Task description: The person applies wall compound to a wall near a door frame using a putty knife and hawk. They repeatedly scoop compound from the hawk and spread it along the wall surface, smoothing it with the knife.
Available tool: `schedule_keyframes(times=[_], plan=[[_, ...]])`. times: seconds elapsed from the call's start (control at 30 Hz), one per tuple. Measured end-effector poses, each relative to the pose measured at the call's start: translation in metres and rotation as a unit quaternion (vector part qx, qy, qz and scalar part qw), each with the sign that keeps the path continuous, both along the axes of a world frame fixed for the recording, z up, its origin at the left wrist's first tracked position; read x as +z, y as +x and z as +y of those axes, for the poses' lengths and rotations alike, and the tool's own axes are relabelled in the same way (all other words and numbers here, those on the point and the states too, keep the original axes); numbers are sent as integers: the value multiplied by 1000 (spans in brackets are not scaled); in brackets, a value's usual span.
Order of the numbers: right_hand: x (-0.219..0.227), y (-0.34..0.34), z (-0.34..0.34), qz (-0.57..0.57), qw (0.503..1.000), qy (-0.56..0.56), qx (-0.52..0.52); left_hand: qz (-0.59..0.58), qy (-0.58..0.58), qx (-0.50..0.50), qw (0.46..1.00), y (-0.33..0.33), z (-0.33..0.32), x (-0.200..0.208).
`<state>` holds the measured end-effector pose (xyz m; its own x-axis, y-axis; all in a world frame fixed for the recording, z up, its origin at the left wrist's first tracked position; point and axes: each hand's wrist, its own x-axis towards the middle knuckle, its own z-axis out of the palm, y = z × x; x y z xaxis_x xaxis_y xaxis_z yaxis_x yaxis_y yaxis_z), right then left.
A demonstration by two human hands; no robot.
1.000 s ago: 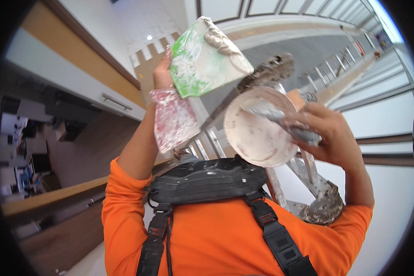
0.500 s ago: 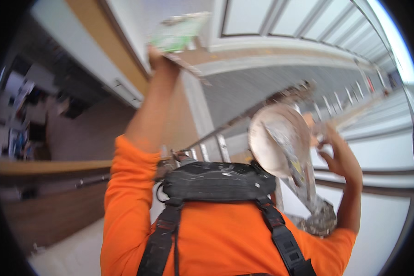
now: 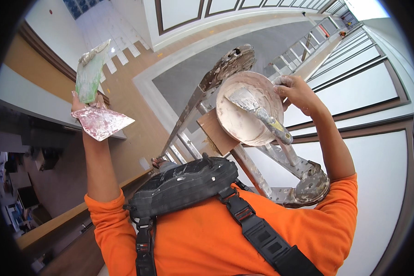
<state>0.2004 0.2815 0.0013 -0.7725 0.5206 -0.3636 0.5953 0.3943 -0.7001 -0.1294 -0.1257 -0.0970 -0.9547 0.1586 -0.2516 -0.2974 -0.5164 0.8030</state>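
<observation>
My left hand [image 3: 77, 100], out at the left, is closed on two plastic putty spreaders. The green spreader [image 3: 90, 77] points up with white paste along its top edge; the pinkish-red spreader [image 3: 105, 122], smeared white, juts toward the right. My right hand [image 3: 299, 94] has its fingers curled at the right rim of a round bucket [image 3: 232, 126], gripping it. Pale paste coats the bucket's inside. A putty knife [image 3: 262, 114] rests across it, its paste-covered blade inside and its grey-yellow handle over the near rim.
The bucket stands at the top of a paste-spattered metal stepladder [image 3: 184, 122], beside a brown wooden board [image 3: 217, 130]. Another ladder [image 3: 303, 46] stands farther off. White framed wall panels [image 3: 354, 101] run along the right. A black pouch [image 3: 181, 186] hangs at my chest.
My left hand has moved left and down with the spreaders. My right hand's fingers have come to the bucket's rim. The whole view has turned.
</observation>
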Motion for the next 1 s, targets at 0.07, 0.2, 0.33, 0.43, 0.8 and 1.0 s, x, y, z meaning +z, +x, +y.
schedule_keyframes(times=[0.07,0.2,0.33,0.43,0.8,1.0], plan=[[-6,0,5,2,996,-83,-16,-1,7,-8,1000,6,-2,6],[21,-11,11,79,992,93,-32,27,33,61,997,18,-3,8],[92,-34,-45,227,932,237,153,4,111,116,987,-1,5,24],[119,-76,-103,245,831,315,386,98,160,89,978,-23,-7,35],[139,-218,-279,228,775,371,458,171,13,368,914,9,12,116],[131,-196,-237,276,730,400,479,189,57,228,953,15,12,96]])
